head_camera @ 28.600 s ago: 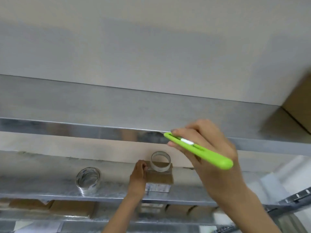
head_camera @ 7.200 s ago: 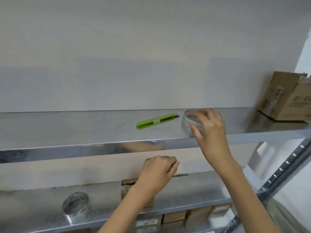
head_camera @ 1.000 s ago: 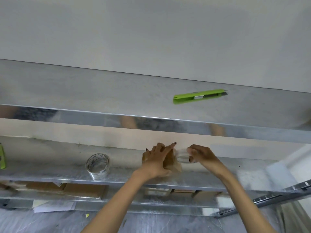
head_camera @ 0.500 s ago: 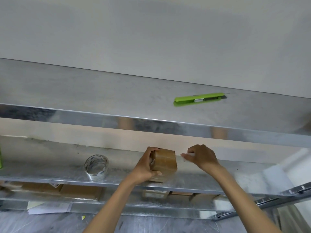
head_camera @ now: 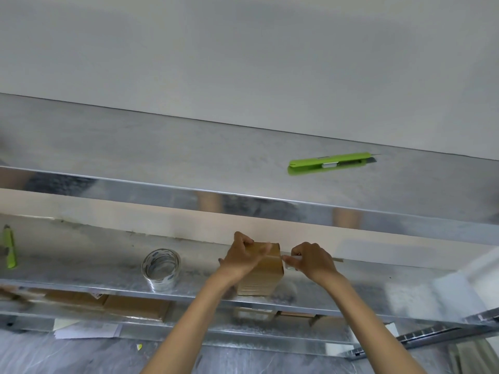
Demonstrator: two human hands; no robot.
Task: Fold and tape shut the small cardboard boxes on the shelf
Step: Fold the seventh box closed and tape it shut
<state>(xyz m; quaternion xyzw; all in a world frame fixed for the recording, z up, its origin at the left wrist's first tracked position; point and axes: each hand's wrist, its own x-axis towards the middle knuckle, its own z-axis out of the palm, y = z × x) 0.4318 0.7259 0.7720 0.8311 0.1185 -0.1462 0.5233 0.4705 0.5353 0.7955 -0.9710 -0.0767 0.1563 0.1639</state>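
A small brown cardboard box stands on the middle metal shelf. My left hand lies over its top left, thumb along the top face and fingers curled round the far edge. My right hand is just right of the box and grips a roll of clear tape, largely hidden in its fingers. A strip of tape runs from the roll onto the box's top right edge.
A second tape roll stands on the same shelf to the left. A green box cutter lies on the upper shelf, another green cutter at the far left. Flat cardboard boxes sit on the shelf below.
My left hand has slid from the box's left side onto its top. My right hand has drawn close to the box's right edge with the tape. The view shifted slightly.
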